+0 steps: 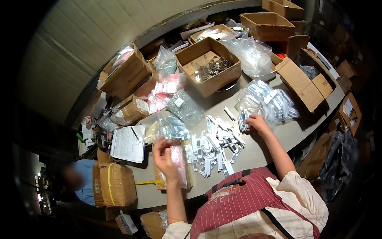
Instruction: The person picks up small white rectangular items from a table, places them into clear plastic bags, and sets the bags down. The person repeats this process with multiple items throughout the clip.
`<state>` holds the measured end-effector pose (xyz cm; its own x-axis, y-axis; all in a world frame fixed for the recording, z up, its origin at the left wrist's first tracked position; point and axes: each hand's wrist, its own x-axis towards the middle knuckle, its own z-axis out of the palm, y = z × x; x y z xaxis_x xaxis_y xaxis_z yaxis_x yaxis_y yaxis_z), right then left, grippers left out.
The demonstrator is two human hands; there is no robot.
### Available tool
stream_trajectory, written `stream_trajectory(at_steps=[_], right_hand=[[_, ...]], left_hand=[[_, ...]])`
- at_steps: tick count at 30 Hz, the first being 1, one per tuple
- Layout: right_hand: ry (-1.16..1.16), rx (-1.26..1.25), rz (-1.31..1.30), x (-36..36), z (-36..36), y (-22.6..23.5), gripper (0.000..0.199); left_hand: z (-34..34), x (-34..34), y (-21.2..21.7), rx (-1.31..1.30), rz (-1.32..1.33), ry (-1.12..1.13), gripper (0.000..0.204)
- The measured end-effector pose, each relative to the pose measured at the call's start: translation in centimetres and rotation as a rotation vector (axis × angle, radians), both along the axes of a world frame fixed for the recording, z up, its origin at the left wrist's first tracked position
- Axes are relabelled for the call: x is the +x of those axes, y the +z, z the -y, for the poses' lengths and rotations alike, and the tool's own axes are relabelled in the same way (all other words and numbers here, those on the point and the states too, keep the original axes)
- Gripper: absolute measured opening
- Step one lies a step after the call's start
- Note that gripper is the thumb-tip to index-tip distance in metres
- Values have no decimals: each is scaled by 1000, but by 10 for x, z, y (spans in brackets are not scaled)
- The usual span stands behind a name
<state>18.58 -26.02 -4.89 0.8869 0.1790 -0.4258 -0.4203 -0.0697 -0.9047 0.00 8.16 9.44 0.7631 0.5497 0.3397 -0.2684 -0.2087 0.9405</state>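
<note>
My right hand (258,123) has its fingers closed on a small clear bag of pale strips (242,120), beside a bigger heap of similar filled bags (278,104). To its left, a loose pile of white and grey plastic strips (215,143) spreads over the table. My left hand (164,158) hovers over an open shallow box (159,175) that holds pink and clear plastic bags (180,161). Its fingers are half bent, slightly blurred, and I see nothing between them.
Behind the pile stands a cardboard box of thin metal parts (209,65). Bags of small grey parts (184,106) and a notebook with a pen (128,144) lie left. A taped carton (115,185) sits near a person in blue (84,179). An open carton (304,83) stands right.
</note>
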Motion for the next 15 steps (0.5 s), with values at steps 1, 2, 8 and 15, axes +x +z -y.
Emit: stream_trajectory(at_steps=[1,2,8,15], right_hand=[[-30,68,-32,-9,7,-1,12],[-56,138,-62,-17,12,-3,12],[-12,441,-134,-70,28,15,28],[203,402,-149,-110,31,47,35]], left_hand=[[21,4,-2,-45,-3,-18,37],[31,9,-17,-94,-18,-38,36],[113,24,-68,-45,-503,-522,33],[180,35,-59,-106,-583,-798,29]])
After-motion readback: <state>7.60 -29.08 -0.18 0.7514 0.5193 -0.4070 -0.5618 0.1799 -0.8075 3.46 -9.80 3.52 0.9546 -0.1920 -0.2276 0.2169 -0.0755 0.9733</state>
